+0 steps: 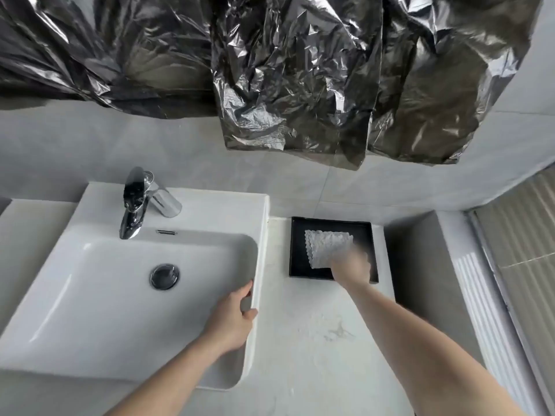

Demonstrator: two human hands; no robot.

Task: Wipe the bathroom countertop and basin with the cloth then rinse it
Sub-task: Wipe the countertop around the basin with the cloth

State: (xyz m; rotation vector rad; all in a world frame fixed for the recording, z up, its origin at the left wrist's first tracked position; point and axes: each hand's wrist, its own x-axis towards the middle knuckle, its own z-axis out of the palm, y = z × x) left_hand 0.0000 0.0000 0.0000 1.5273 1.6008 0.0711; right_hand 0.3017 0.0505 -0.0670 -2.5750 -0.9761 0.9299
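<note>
On the pale bathroom countertop [303,340], the right hand [350,267], too blurred to tell its grip, reaches the cloth [326,246] in the black tray [295,250]. The left hand [234,315] grips the basin [120,280] rim. Pinching the cloth's near edge firmly should lift it clear without dragging the tray.

We see the left hand [232,318] gripping the right rim of the white basin [99,295]. The right hand [351,267], blurred, rests on the grey cloth [327,246] in a black tray [297,250] on the countertop [315,340]. Tap [135,202] behind the basin.
</note>
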